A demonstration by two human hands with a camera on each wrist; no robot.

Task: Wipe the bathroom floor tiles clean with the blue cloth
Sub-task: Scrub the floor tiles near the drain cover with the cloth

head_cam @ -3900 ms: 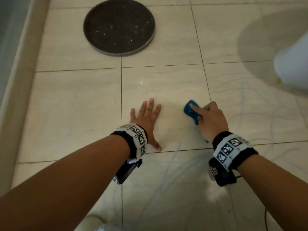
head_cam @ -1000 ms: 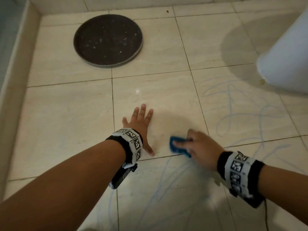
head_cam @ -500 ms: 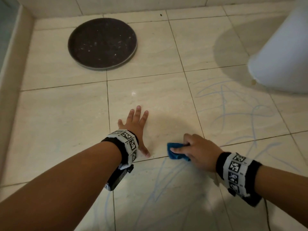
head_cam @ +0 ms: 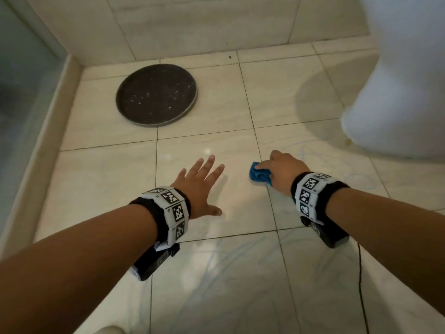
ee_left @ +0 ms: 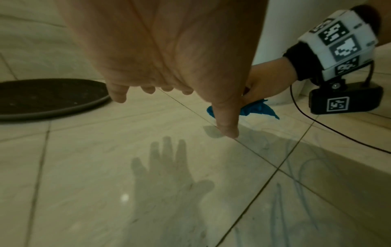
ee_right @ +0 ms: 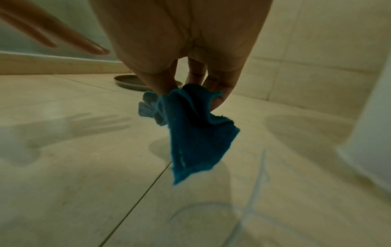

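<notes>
My right hand pinches the crumpled blue cloth beside a grout line of the beige floor tiles. In the right wrist view the cloth hangs from my fingertips, its lower corner just above the floor. My left hand is open with fingers spread, hovering over the middle tile; its shadow falls on the floor below. Faint blue scribbles mark the near tiles, and more scribbles lie under the cloth.
A round dark tray lies on the floor near the back wall. A white toilet base stands at the right. A raised curb and glass panel close the left side. A black cable trails from my right wrist.
My right hand has moved forward and to the right with the cloth, raising it off the floor. My left hand has lifted from the tile. The view has tilted up toward the wall.
</notes>
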